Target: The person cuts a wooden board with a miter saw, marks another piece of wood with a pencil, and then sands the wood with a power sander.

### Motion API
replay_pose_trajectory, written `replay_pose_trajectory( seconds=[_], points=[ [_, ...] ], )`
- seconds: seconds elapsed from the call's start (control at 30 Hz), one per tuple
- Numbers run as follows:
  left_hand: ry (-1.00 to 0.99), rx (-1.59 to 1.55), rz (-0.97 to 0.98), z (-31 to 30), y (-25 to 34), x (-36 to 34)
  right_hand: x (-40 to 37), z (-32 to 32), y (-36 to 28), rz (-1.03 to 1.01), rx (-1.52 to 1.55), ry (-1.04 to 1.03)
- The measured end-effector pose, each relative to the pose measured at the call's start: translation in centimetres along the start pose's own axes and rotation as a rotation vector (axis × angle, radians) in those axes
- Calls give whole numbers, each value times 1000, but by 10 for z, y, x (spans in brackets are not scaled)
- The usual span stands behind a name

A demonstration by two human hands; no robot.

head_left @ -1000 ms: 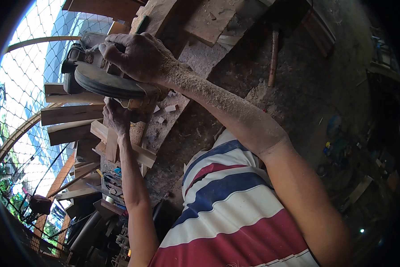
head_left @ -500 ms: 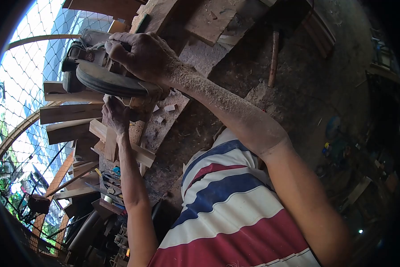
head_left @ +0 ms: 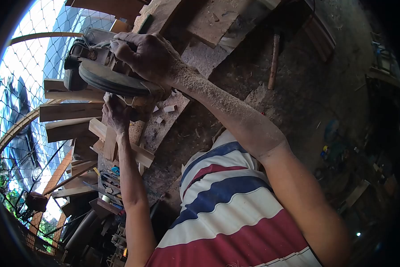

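A dusty machine (head_left: 103,55) with a dark rounded disc-like part (head_left: 113,81) stands at the upper left. My right hand (head_left: 148,55) lies over its top with the fingers curled round its near edge; sawdust coats the hand and forearm. Just below the disc-like part is my left hand (head_left: 115,113), its fingers bent and pressed together against the machine's underside or a piece there. What the left fingers grip is hidden in shadow. Small wood offcuts (head_left: 169,108) lie on the bench to the right of the left hand.
Long wooden boards (head_left: 71,112) fan out at the left, before a wire mesh (head_left: 22,107). Crossed wood pieces (head_left: 110,144) lie beside the left forearm. A hammer (head_left: 274,62) rests on the dark bench, and larger planks (head_left: 215,22) lie at the top.
My right hand and the machine's disc-like part appear slightly further right and lower in the view. My left hand is nearly unchanged. Neither hand has let go.
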State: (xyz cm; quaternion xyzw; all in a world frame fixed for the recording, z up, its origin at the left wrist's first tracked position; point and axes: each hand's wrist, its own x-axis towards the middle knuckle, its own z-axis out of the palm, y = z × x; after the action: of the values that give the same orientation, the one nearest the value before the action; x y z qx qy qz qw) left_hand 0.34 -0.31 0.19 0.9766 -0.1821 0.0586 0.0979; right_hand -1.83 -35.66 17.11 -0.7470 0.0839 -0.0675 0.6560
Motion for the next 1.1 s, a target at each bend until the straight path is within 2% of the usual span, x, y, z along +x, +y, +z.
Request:
replay_pose_trajectory(
  seconds=[0.1,0.23,0.43,0.73,0.93,1.03,1.1],
  points=[
    [6,-2,-14,5,-5,-2,-2,2,8,-4,22,14],
    [21,1,-12,3,-1,-1,-3,6,12,-118,-44,131],
    [26,-18,-25,7,-7,-2,-4,1,16,-131,-92,86],
    [26,-73,-12,13,-16,-2,-12,-1,21,-69,9,64],
    [31,0,-5,12,-13,-1,-13,-1,26,-39,-9,53],
    [43,36,49,13,-15,0,-12,2,32,-102,-2,111],
    [26,12,17,12,-14,0,-14,2,31,-91,9,112]
  ],
)
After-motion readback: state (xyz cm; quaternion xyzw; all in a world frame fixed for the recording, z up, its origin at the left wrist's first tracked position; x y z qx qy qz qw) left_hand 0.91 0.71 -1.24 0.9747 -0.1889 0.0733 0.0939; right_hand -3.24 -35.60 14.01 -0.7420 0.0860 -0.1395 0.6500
